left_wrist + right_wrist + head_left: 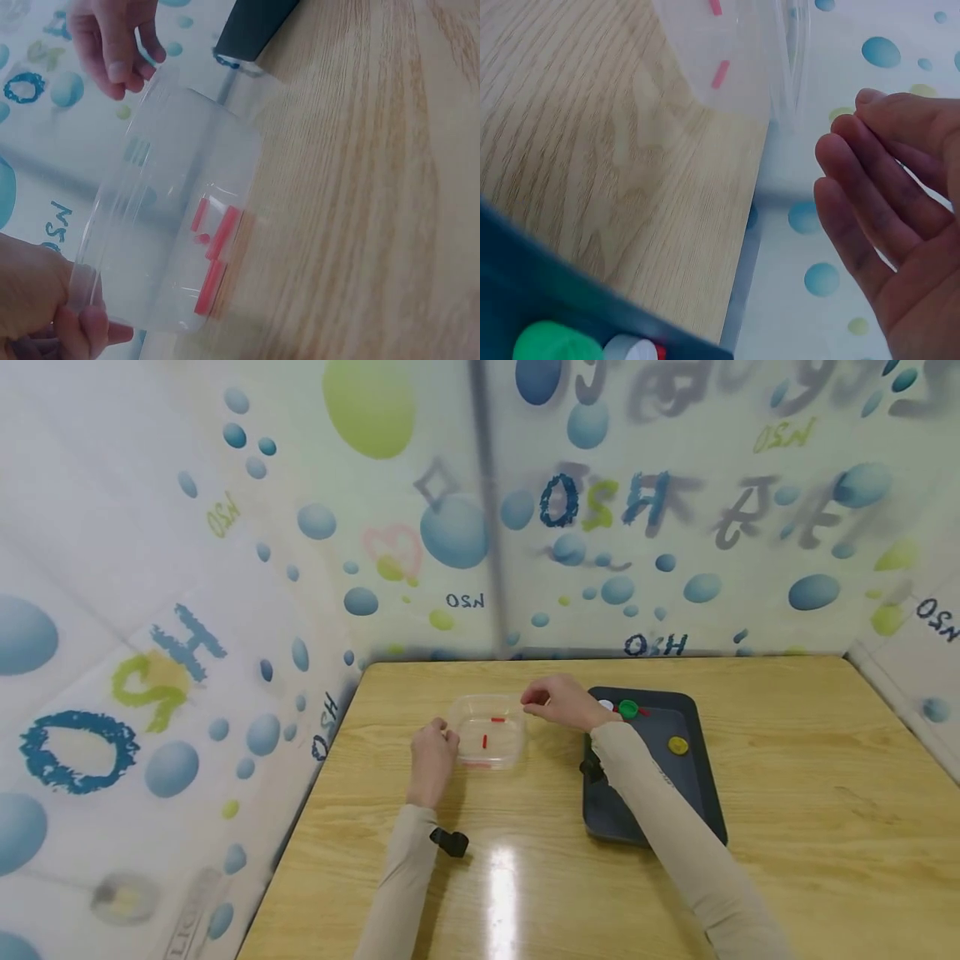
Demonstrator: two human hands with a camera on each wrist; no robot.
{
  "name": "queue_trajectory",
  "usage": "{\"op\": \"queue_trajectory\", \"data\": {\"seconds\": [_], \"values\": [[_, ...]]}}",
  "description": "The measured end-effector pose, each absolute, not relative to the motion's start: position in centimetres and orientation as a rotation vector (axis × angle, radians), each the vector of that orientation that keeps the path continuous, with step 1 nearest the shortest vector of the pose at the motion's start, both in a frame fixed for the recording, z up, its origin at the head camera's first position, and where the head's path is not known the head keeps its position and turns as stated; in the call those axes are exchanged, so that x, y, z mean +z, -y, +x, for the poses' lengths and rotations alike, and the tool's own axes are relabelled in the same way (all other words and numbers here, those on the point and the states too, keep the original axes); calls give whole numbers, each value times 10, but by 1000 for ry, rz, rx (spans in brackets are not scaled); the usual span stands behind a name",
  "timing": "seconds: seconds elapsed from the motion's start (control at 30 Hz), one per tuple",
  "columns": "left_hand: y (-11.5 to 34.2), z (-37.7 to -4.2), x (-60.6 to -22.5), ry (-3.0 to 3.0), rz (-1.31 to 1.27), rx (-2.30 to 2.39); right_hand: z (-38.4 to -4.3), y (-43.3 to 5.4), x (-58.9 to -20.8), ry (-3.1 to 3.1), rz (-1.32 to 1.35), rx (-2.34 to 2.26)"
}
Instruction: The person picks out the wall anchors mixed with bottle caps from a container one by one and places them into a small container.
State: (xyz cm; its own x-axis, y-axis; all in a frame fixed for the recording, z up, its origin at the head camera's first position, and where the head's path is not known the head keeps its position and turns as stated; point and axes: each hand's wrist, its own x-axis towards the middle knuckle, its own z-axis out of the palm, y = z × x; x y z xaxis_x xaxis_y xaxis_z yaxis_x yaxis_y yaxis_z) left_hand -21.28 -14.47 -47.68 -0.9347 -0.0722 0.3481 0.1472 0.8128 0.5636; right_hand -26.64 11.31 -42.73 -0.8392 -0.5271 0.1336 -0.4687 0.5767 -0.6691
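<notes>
A clear plastic container (459, 714) stands on the table with several short red sticks inside; one red stick (211, 287) shows through its wall in the left wrist view. My left hand (433, 760) grips the container's left rim, thumb and fingers curled over the edge (84, 289). Just off the opposite rim is my right hand (562, 700), its fingers loosely bent with nothing visible between them. In the right wrist view the right hand (889, 195) has its thumb near the index fingertip.
To the right lies a dark tray (615, 822), partly under the right forearm. It holds a green cap (628, 708), a white cap (606, 704), a yellow cap (678, 745) and a small red piece (644, 712). A patterned curtain (555, 585) hangs behind the wooden table (810, 827).
</notes>
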Motion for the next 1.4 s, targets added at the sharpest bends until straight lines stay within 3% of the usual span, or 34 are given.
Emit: {"op": "queue_trajectory", "data": {"seconds": [0.7,1.4], "values": [[146,-214,-476,2655,-32,-893,-259,-184,-422,-2756,-578,-1102],[146,-216,-479,2635,-51,-904,-257,-239,-456,-2832,-601,-997]]}}
